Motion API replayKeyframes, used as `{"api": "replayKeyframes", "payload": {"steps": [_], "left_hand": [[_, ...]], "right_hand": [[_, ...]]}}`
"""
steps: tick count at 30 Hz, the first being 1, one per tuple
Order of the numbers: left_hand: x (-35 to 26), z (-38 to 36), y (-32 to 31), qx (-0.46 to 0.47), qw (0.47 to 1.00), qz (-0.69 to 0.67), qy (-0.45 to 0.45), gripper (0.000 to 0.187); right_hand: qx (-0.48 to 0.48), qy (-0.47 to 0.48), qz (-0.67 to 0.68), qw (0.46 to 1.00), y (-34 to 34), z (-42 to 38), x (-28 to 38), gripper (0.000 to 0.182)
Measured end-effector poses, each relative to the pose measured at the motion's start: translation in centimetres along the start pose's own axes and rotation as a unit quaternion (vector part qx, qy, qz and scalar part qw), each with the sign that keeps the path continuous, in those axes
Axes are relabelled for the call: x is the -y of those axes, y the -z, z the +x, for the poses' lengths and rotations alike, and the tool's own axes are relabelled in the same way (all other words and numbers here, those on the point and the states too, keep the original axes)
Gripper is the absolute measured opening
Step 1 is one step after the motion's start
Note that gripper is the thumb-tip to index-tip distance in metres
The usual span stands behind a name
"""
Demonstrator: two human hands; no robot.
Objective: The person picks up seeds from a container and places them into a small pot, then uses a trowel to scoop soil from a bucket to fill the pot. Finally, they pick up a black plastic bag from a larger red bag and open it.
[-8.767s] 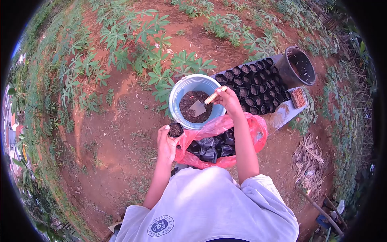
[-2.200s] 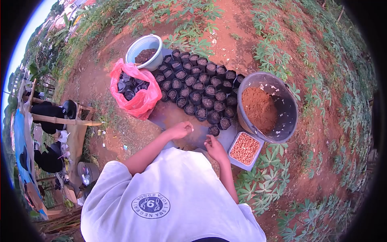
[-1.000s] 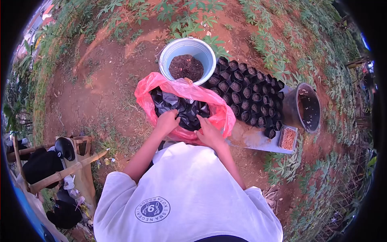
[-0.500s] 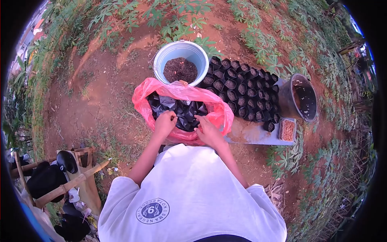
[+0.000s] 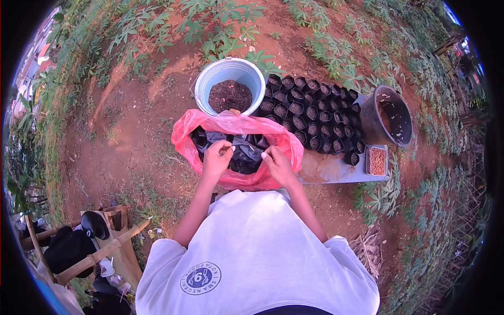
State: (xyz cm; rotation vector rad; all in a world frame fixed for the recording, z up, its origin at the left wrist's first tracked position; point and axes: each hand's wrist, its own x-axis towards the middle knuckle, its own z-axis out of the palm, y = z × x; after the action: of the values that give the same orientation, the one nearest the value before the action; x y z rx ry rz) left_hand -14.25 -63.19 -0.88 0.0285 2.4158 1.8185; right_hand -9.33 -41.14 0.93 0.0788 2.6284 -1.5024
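Observation:
A pink plastic bag (image 5: 184,131) gapes in front of my body, with several black polybags (image 5: 247,164) heaped inside. My left hand (image 5: 217,159) is over the bag's opening, thumb and fingers pinched on one side of a black polybag (image 5: 243,149). At that polybag's other side, my right hand (image 5: 279,166) pinches its edge between thumb and finger. The film stretches between both hands. How much of it lies among the other black polybags cannot be made out.
A light-blue bucket (image 5: 201,86) with dark soil (image 5: 230,96) stands behind the pink bag. Rows of soil-filled black polybags (image 5: 312,113) stand on a grey board (image 5: 336,174) at right, near a dark bucket (image 5: 369,122) and a box of seeds (image 5: 376,161). Bamboo poles (image 5: 102,253) are lower left.
My hands have lifted slightly and a black polybag now stretches between them, above the heap. My right hand has moved from reaching into the heap to pinching the film. The view has shifted slightly.

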Motion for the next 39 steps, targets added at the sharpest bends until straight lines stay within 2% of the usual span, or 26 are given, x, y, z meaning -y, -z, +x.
{"api": "replayKeyframes", "payload": {"steps": [3,5,8,11,15,18,21,24,26,30,31,32,36,39], "left_hand": [[-0.3,0.1,-0.7,-0.002,1.0,0.0,-0.024,0.01],[-0.2,0.1,-1.0,0.003,0.999,-0.017,-0.039,0.012],[0.3,0.2,-1.3,0.014,0.999,-0.038,-0.035,0.011],[0.0,0.2,-1.4,0.018,0.998,-0.041,-0.034,0.008],[-0.6,-0.2,-1.4,0.03,0.998,-0.054,-0.013,0.008],[-0.8,-0.2,-1.1,0.041,0.997,-0.062,-0.005,0.007],[-0.2,0.0,-1.1,0.044,0.996,-0.072,-0.012,0.006],[0.6,0.0,-1.0,0.05,0.996,-0.072,-0.03,0.009],[1.1,0.0,-1.0,0.057,0.993,-0.072,-0.076,0.01],[1.4,-0.4,-0.8,0.063,0.991,-0.096,-0.075,0.01],[0.5,-0.6,-0.4,0.071,0.993,-0.061,-0.066,0.01],[-0.1,-0.6,-0.1,0.079,0.995,-0.027,-0.057,0.009],[1.6,-0.3,0.0,0.08,0.994,-0.032,-0.071,0.013],[2.1,-1.1,0.4,0.048,0.998,-0.02,-0.017,0.018]], "right_hand": [[0.021,-0.011,0.052,0.998,-0.1,0.0,-0.2,0.029],[0.041,-0.073,0.122,0.989,-0.1,0.2,-0.4,0.03],[0.037,-0.109,0.193,0.975,-0.8,0.9,-2.4,0.029],[0.042,-0.136,0.191,0.971,-0.8,1.0,-2.6,0.026],[0.059,-0.132,0.231,0.962,-0.9,1.0,-3.3,0.023],[0.004,-0.08,0.239,0.968,-0.8,1.5,-2.9,0.019],[-0.013,-0.079,0.224,0.971,0.0,1.7,-2.0,0.015],[-0.049,-0.035,0.228,0.972,0.6,1.7,-2.1,0.014],[-0.07,0.015,0.126,0.989,1.6,1.6,-1.6,0.014],[-0.085,0.061,0.066,0.992,2.9,0.9,2.3,0.013],[-0.088,0.067,0.05,0.993,3.2,0.8,3.4,0.012],[-0.092,0.073,0.033,0.993,3.3,0.8,3.8,0.012],[-0.094,0.094,0.014,0.991,3.1,1.1,3.5,0.011],[-0.059,0.104,-0.042,0.992,3.2,0.6,4.4,0.011]]}}
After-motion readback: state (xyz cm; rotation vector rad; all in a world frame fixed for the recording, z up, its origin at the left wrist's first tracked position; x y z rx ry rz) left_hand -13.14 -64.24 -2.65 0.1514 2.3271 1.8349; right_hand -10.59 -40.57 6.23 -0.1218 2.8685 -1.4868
